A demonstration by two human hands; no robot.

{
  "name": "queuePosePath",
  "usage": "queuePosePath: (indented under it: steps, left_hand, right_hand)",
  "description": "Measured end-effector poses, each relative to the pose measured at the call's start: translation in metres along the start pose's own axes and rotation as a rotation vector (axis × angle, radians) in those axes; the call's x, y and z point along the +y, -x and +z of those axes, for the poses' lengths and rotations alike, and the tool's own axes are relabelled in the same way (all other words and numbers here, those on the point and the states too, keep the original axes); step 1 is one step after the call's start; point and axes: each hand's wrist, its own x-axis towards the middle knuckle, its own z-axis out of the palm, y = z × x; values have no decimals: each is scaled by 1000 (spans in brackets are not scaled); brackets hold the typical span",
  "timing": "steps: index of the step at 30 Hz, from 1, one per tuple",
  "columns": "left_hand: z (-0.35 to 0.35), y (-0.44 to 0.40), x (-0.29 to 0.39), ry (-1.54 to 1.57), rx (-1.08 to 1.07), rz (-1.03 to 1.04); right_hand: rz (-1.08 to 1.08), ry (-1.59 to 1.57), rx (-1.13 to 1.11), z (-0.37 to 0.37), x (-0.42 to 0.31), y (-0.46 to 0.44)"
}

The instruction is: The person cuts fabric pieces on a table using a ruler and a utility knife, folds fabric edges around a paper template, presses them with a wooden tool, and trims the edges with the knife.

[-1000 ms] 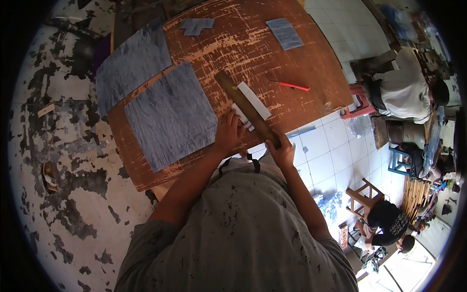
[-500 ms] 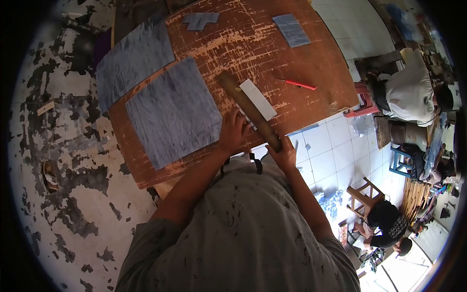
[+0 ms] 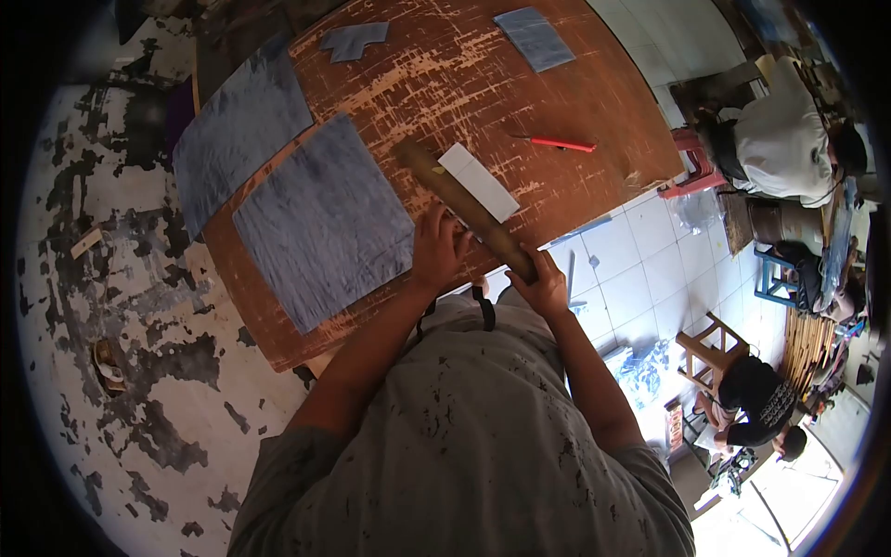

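My right hand (image 3: pixel 546 285) is closed round the near end of a long brown bar, like a wooden strip (image 3: pixel 471 213), which slants across the table's edge. Beside the bar's middle, my left hand (image 3: pixel 439 247) has its fingers apart and slightly curled, close to its lower side; whether they touch it is hard to tell. A white rectangular piece (image 3: pixel 480 182) lies along the bar's far side. Left of my left hand is a large grey streaked sheet (image 3: pixel 325 223). A red-handled cutter or pen-like tool (image 3: pixel 561 144) lies farther right on the table.
The worn brown table (image 3: pixel 418 93) also carries another grey sheet (image 3: pixel 243 130), a small grey rectangle (image 3: pixel 535 39) and a cut grey piece (image 3: pixel 355 41). Two people sit at the right, one in a white shirt (image 3: pixel 780 139), near a red stool (image 3: pixel 691 162) and a wooden stool (image 3: pixel 713 348).
The view has shifted slightly, so the table and its sheets appear a little displaced. Both hands stay in about the same place at the bar, the right still gripping its end.
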Motion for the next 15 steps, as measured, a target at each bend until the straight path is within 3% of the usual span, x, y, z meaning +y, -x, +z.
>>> queuePosePath:
  steps: [15]
  left_hand:
    - [1,-2,6,-39,3,8]
  right_hand:
    - [-54,126,105,-14,-22,-13]
